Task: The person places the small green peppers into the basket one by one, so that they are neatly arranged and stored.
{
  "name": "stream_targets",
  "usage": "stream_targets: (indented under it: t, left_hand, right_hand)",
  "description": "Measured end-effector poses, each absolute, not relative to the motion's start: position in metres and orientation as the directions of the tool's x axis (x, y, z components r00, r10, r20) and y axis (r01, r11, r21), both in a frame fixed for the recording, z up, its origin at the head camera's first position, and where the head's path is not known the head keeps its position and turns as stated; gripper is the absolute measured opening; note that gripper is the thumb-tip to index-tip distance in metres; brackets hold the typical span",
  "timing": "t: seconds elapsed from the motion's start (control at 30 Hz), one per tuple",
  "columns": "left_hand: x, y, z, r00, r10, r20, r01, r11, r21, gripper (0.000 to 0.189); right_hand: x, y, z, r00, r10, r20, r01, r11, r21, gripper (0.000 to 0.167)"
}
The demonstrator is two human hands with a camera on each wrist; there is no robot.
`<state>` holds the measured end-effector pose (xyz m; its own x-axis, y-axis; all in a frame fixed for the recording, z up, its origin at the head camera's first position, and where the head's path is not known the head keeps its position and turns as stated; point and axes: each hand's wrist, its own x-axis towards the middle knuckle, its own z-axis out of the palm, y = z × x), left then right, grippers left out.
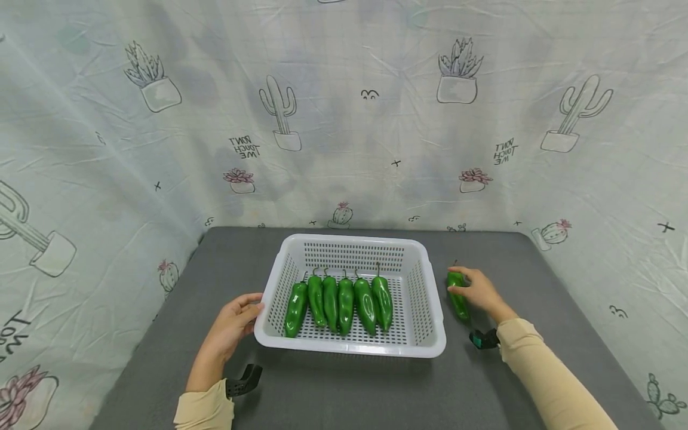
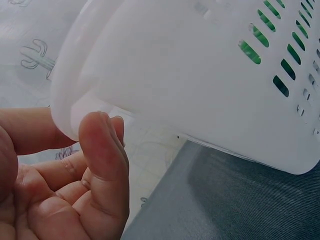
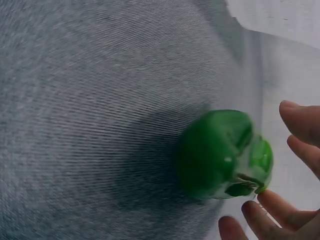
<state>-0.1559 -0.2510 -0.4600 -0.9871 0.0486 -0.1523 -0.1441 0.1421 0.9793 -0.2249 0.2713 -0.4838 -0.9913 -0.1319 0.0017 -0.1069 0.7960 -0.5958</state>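
Note:
Several green chili peppers lie side by side in a white plastic basket, stems toward the back. At the basket's left rim is my left hand; in the left wrist view its thumb and index finger pinch the rim's lower edge. Right of the basket, another green chili pepper lies on the table under my right hand. The right wrist view shows that pepper with the thumb and fingers spread about its stem end. One fingertip appears close to it; contact is hard to tell.
A dark grey table carries the basket and the loose pepper. Pale cloth printed with cacti hangs behind the table and along both sides. A black band sits on the left wrist, another on the right.

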Motion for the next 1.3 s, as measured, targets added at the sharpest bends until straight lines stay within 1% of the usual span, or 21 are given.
stream_targets:
  t: [0.2,0.57,0.8,1.07,1.3]
  left_hand:
    - [-0.156,-0.251,-0.459,-0.987,0.046,-0.154,-0.146,0.15,0.978,0.041]
    - [-0.156,-0.25,-0.459,-0.987,0.05,-0.15,-0.142,0.139,0.98,0.042]
    - [-0.156,-0.25,-0.459,-0.987,0.044,-0.154,-0.147,0.141,0.979,0.041]
    - [-0.156,-0.251,-0.459,-0.987,0.05,-0.153,-0.145,0.143,0.979,0.041]
    - [-0.157,-0.252,-0.459,-0.986,0.048,-0.157,-0.148,0.154,0.977,0.042]
  right_hand:
    - [-0.227,0.272,-0.492,-0.99,-0.142,0.012,-0.12,0.779,-0.616,0.05]
    - [-0.229,0.267,-0.493,-0.994,-0.113,-0.013,-0.081,0.79,-0.607,0.05]
    - [-0.231,0.266,-0.497,-0.992,-0.121,-0.015,-0.089,0.801,-0.593,0.05]
    - [-0.229,0.264,-0.502,-0.995,-0.094,-0.04,-0.054,0.821,-0.569,0.049]
    - [-0.228,0.263,-0.501,-0.997,-0.034,-0.071,0.013,0.818,-0.575,0.051]
